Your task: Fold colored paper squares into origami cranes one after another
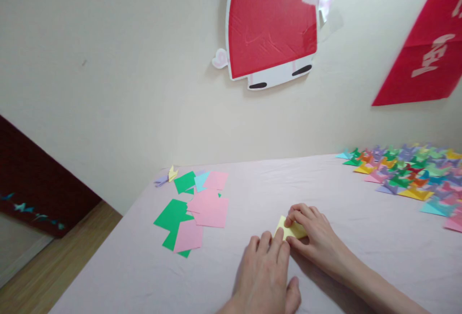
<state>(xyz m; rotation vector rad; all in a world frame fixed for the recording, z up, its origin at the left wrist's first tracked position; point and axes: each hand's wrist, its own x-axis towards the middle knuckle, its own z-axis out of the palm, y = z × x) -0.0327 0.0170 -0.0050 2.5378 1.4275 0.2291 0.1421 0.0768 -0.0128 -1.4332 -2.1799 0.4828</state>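
A small pale yellow paper [293,230] lies on the pinkish table [252,184] near the front. My left hand [265,275] rests flat on the table with its fingers stretched out, fingertips pressing the paper's near left corner. My right hand [314,237] comes in from the right, its fingers curled and pinching the paper's far edge against the table.
Loose green, pink and blue paper squares [197,208] lie scattered to the left. A small folded yellow and purple piece [169,175] sits at the far left edge. Several folded colourful paper figures [411,172] crowd the far right. A wall with a red cartoon cutout [272,30] stands behind.
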